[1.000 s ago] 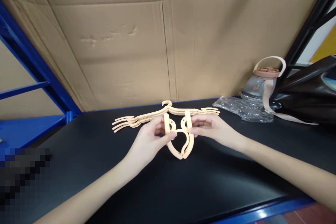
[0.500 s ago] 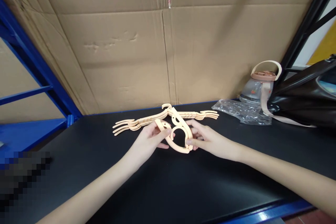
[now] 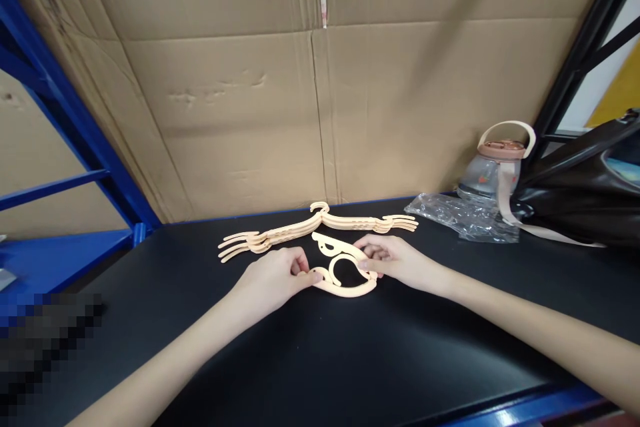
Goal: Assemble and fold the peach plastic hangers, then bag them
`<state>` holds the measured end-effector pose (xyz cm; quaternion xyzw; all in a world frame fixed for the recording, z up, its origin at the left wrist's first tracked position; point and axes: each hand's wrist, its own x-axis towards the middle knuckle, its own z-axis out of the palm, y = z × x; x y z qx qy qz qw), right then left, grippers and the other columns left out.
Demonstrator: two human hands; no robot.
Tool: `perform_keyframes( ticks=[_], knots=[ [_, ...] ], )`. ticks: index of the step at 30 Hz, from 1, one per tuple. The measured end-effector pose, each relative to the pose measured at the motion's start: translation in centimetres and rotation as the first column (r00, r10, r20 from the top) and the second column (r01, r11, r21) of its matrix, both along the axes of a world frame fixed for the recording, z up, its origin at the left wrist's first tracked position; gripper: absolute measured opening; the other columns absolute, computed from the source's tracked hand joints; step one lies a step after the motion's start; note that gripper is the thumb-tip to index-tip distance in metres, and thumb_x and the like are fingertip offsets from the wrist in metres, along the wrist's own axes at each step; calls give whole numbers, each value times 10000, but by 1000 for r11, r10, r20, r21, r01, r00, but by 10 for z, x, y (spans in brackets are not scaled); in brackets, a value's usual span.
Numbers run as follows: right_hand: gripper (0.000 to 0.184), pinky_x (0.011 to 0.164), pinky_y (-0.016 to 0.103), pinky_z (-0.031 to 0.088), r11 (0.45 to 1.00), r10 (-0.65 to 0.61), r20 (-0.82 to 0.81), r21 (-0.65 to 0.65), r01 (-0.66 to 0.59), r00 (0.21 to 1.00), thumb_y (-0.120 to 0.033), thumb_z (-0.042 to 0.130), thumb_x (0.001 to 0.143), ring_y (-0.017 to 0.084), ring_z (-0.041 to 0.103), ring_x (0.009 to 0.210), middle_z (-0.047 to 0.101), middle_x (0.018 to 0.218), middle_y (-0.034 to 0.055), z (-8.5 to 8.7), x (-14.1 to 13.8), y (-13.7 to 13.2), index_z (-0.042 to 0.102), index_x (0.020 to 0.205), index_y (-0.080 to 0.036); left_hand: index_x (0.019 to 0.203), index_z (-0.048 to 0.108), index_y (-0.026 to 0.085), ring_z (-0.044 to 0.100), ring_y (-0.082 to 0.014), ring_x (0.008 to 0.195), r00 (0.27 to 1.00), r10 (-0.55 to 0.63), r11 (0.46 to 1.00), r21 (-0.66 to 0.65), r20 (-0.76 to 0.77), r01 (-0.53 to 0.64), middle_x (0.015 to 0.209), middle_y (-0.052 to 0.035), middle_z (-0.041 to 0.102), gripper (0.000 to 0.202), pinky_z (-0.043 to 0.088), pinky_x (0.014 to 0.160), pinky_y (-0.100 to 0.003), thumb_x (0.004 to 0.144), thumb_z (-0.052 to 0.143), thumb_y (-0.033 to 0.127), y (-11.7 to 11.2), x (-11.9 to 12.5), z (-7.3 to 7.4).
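Note:
Between my hands is a cream folding hanger, its two arms bent toward each other around its curved hook. My left hand pinches the tip of the lower arm between thumb and fingers. My right hand grips the hanger near its joint on the right, thumb on top and fingers curled behind. Just beyond, several similar cream hangers lie unfolded in a stack on the black table, hooks toward the cardboard.
A clear plastic bag lies at the right, by a clear bottle with a pink lid and strap. A black bag sits beside them. Cardboard walls the back of the black tabletop; a blue metal frame stands left.
The held hanger has come lower and tilted flatter, its arms spread wider apart. My left hand has moved down with the lower arm. The view has shifted slightly.

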<state>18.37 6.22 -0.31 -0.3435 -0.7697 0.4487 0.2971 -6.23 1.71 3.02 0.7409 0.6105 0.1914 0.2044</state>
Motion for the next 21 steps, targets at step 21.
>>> perform_keyframes(
  ticks=[21],
  knots=[
    [265, 641, 260, 433, 933, -106, 273, 360, 1, 956, -369, 554, 898, 140, 558, 695, 613, 845, 29, -3, -8, -3, 700, 1056, -214, 993, 627, 233, 589, -220, 978, 872, -393, 876, 169, -291, 451, 1104, -34, 614, 235, 457, 847, -330, 812, 662, 379, -10, 16, 1]
  ],
)
